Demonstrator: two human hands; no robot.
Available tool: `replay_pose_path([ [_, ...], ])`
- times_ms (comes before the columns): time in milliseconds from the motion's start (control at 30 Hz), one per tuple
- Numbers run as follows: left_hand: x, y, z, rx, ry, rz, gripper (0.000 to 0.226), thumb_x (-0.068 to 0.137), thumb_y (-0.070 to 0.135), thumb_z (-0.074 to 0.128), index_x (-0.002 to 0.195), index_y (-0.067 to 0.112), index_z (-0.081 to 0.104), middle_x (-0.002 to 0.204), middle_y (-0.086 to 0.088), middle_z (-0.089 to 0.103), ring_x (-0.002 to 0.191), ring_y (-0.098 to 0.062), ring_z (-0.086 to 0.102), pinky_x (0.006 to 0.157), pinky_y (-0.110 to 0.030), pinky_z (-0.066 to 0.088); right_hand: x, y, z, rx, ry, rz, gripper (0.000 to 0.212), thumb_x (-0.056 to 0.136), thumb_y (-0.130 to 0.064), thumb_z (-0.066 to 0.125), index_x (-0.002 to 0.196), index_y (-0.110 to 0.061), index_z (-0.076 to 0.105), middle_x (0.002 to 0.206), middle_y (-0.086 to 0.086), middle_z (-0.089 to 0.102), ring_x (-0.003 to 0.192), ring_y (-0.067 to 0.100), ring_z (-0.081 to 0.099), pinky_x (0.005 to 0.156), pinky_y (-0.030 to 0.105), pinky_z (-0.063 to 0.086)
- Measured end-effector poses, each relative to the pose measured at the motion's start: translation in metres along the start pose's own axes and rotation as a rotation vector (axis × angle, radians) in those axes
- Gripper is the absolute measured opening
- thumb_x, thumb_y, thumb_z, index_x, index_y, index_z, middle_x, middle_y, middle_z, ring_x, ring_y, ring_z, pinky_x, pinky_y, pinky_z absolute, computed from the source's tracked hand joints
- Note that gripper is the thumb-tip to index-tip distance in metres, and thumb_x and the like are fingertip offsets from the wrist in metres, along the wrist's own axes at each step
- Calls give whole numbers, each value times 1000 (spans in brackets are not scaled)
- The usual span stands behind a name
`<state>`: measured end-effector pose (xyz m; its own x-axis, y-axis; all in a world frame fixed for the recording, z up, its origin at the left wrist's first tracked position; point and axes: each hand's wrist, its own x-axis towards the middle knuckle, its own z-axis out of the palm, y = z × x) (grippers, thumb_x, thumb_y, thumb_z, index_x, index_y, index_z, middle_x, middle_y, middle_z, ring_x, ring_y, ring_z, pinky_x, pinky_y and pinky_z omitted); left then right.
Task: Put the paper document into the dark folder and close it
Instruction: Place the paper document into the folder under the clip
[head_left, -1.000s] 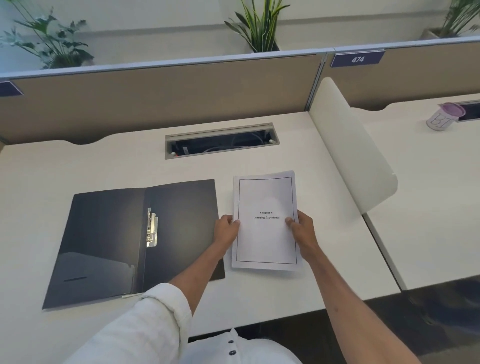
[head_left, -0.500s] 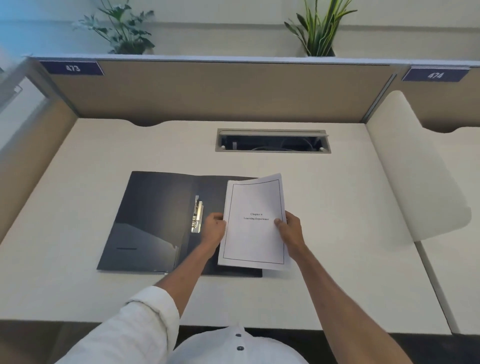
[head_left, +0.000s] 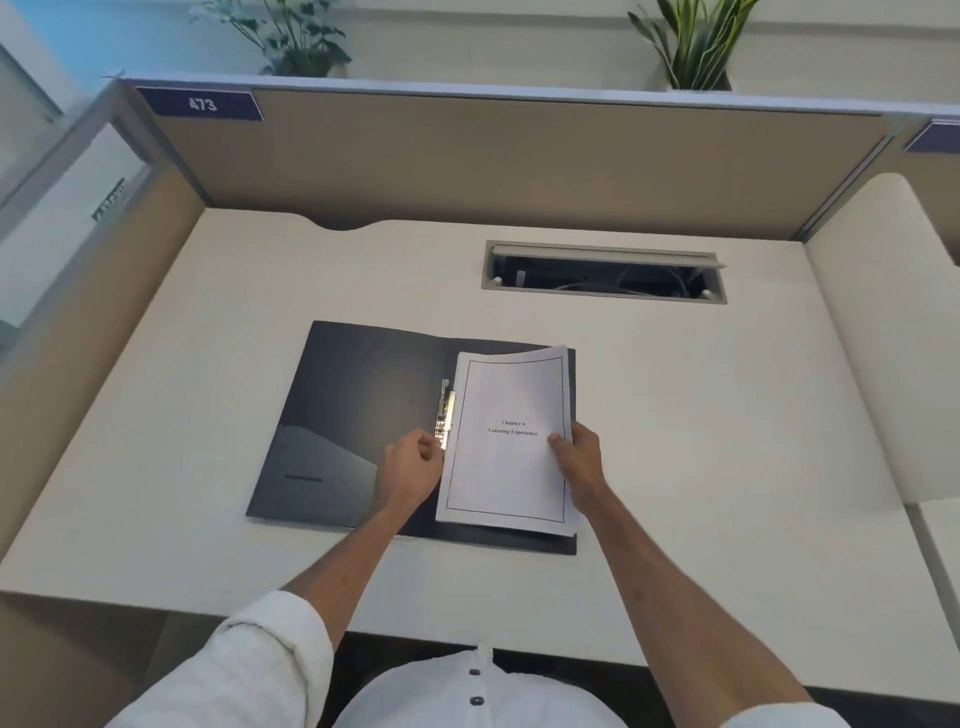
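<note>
The dark folder (head_left: 353, 415) lies spread flat on the desk, its metal clip (head_left: 445, 410) running down the spine. A white paper document (head_left: 509, 457) with a printed title page sits over the folder's right half, its top edge slightly curled up. My right hand (head_left: 579, 457) grips the document's right edge, thumb on top. My left hand (head_left: 413, 467) is at the document's left edge beside the clip, fingers curled against the paper.
A cable slot (head_left: 605, 273) is cut into the desk behind the folder. Tan partition walls (head_left: 467, 166) close off the back and left. A white rounded divider (head_left: 883, 338) rises on the right. The front desk edge is near my body.
The document has moved left from the bare desk onto the folder's right half, carried by both hands. The view has also swung left.
</note>
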<state>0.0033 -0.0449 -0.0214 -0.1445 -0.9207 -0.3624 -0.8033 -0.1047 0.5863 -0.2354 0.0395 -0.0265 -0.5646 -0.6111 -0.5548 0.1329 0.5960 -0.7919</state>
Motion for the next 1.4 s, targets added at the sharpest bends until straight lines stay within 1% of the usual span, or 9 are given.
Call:
replay_pose_path([
  [167, 0, -9, -1, 23, 2, -1, 19, 106, 20, 65, 119, 12, 76, 104, -4, 82, 98, -25, 77, 94, -45, 67, 2, 0, 12, -9, 21, 5, 27, 104, 3, 52, 123, 9, 70, 112, 16, 72, 100, 29, 62, 96, 40, 54],
  [233, 0, -9, 0, 38, -8, -6, 18, 105, 20, 63, 117, 14, 76, 102, -4, 81, 98, -27, 76, 93, -44, 66, 1, -1, 15, -25, 35, 5, 31, 105, 1, 52, 130, 4, 70, 128, 19, 74, 115, 36, 69, 111, 50, 57],
  [333, -6, -7, 6, 36, 2, -9, 18, 103, 20, 63, 114, 15, 76, 99, -2, 80, 97, -27, 75, 91, -43, 65, 0, 0, 15, -74, 40, -19, 35, 105, -3, 52, 137, -1, 68, 135, 18, 73, 128, 40, 67, 115, 54, 53],
  [533, -18, -12, 17, 42, 43, 38, 16, 102, 17, 60, 113, 15, 72, 96, -3, 76, 94, -28, 72, 87, -43, 61, -1, -5, 16, -298, 20, -59, 40, 108, -14, 50, 146, -2, 56, 143, 17, 62, 113, 30, 56, 99, 34, 47],
  [700, -16, -17, 12, 30, 39, 92, 18, 105, 14, 59, 118, 13, 71, 105, -3, 75, 97, -25, 72, 91, -45, 63, 3, -18, 14, -562, 15, -101, 45, 106, -18, 57, 142, 8, 45, 142, 24, 56, 133, 43, 57, 107, 46, 49],
  [800, -21, -19, 15, 38, 44, 139, 24, 107, 12, 57, 126, 13, 71, 116, -3, 72, 99, -26, 71, 92, -46, 62, 0, -16, 13, -648, 104, -130, 42, 101, -9, 59, 136, 9, 46, 139, 24, 50, 131, 44, 51, 94, 44, 46],
  [933, -35, -26, 24, 41, 70, 195, 30, 109, 12, 56, 135, 11, 69, 116, -4, 64, 95, -26, 68, 88, -45, 61, -6, -6, 11, -650, 144, -120, 39, 98, -6, 59, 132, 8, 48, 138, 23, 47, 127, 45, 50, 91, 45, 47],
  [1100, -51, -33, 35, 55, 41, 204, 46, 110, 17, 59, 155, 9, 58, 130, -6, 59, 119, -25, 60, 104, -44, 59, -8, -8, 14, -652, 126, -134, 41, 100, -8, 56, 139, 3, 48, 142, 19, 45, 133, 41, 48, 98, 46, 50],
  [1400, -54, -32, 35, 29, 25, 167, 43, 110, 13, 57, 153, 12, 61, 127, -8, 60, 120, -27, 60, 108, -47, 58, -3, -8, 13, -649, 147, -109, 30, 102, -5, 53, 129, 8, 55, 140, 21, 48, 129, 42, 54, 100, 46, 50],
])
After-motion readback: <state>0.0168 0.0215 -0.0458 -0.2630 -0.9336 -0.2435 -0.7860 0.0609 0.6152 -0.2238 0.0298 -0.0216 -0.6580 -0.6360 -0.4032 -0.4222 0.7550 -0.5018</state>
